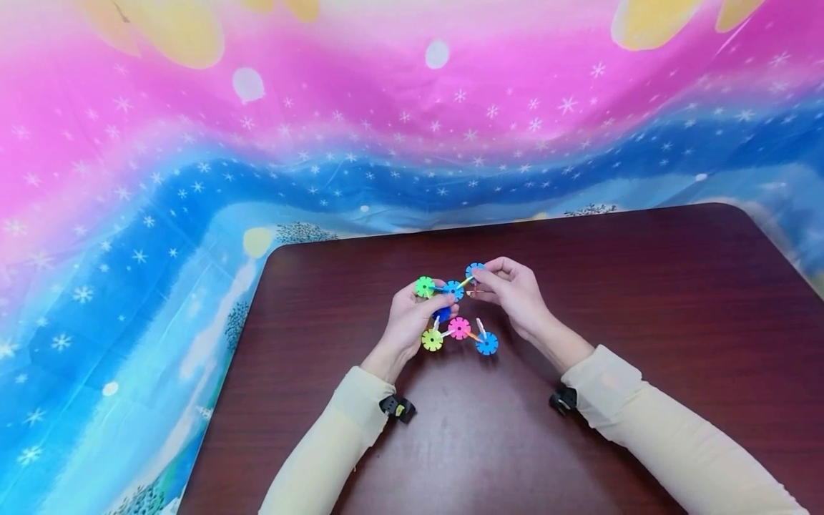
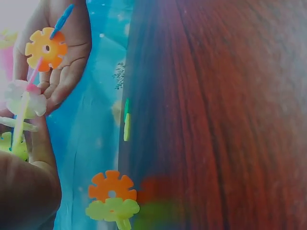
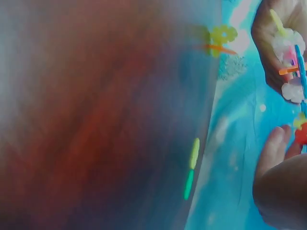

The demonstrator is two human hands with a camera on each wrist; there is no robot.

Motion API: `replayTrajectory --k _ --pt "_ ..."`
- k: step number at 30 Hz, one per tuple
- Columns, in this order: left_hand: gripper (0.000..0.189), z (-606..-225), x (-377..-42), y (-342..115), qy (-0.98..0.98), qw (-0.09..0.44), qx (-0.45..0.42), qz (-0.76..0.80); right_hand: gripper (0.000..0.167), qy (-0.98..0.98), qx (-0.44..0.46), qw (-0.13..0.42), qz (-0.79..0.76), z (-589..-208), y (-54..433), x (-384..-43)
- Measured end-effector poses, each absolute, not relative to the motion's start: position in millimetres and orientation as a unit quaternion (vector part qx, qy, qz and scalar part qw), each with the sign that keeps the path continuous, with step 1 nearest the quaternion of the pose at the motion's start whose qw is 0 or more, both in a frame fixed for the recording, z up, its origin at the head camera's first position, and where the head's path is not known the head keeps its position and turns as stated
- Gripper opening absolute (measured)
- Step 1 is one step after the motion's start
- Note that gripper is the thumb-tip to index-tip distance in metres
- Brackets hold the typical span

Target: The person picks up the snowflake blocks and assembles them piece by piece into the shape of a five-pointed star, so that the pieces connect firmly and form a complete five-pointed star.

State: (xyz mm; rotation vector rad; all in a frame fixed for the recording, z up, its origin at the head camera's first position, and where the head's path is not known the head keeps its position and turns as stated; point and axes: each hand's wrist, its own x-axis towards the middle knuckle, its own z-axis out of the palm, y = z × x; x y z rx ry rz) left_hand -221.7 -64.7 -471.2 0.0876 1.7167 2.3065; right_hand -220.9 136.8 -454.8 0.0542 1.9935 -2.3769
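Both hands hold a linked chain of flower-shaped notched plastic discs in the head view. The left hand point(image 1: 405, 320) grips it with the thumb by a blue disc point(image 1: 453, 289); a green disc point(image 1: 424, 287) shows above that hand. Between thumb and fingers, the right hand point(image 1: 520, 297) pinches another blue disc point(image 1: 475, 268) at the upper right end. Below the fingers are a yellow-green disc point(image 1: 432, 340), a pink disc point(image 1: 459, 328) and a lower blue disc point(image 1: 487, 344), joined by edge-on discs. An orange disc point(image 2: 46, 49) appears before the far palm in the left wrist view.
The dark wooden table point(image 1: 644, 307) has a patterned pink and blue cloth point(image 1: 386, 107) behind it. In the left wrist view, an orange disc joined to a yellow-green disc point(image 2: 112, 209) shows low down, and an edge-on green-and-yellow piece point(image 2: 127, 120) near the table edge.
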Motion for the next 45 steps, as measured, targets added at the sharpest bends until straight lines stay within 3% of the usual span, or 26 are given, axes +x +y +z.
replayTrajectory --k 6,8,15,21,30,39,45 --pt "0.024 -471.3 -222.5 -71.0 0.584 0.132 -0.011 0.801 0.040 0.721 0.031 0.036 -0.692 -455.0 161.0 -239.6" --pt "0.024 -470.8 -222.9 -73.0 0.582 0.130 -0.018 0.802 0.038 0.776 0.024 0.044 -0.629 -459.8 172.5 -247.2" --pt "0.021 -469.3 -224.5 -75.4 0.581 0.142 -0.019 0.801 0.037 0.947 -0.085 0.064 -0.303 -477.9 196.7 -265.7" --pt "0.016 -468.5 -223.8 -75.6 0.589 0.162 -0.014 0.792 0.048 0.967 -0.120 0.060 -0.217 -481.3 194.8 -271.1" --pt "0.016 -465.3 -223.9 -72.7 0.569 0.180 -0.004 0.802 0.035 0.956 -0.122 0.088 -0.251 -479.7 194.1 -276.1" --pt "0.052 -464.0 -224.3 -72.9 0.560 0.200 0.006 0.804 0.023 0.914 -0.095 0.088 -0.386 -475.0 197.2 -263.3" --pt "0.048 -465.6 -225.3 -73.4 0.559 0.200 0.019 0.805 0.031 0.865 -0.070 0.075 -0.491 -461.4 194.8 -244.3"
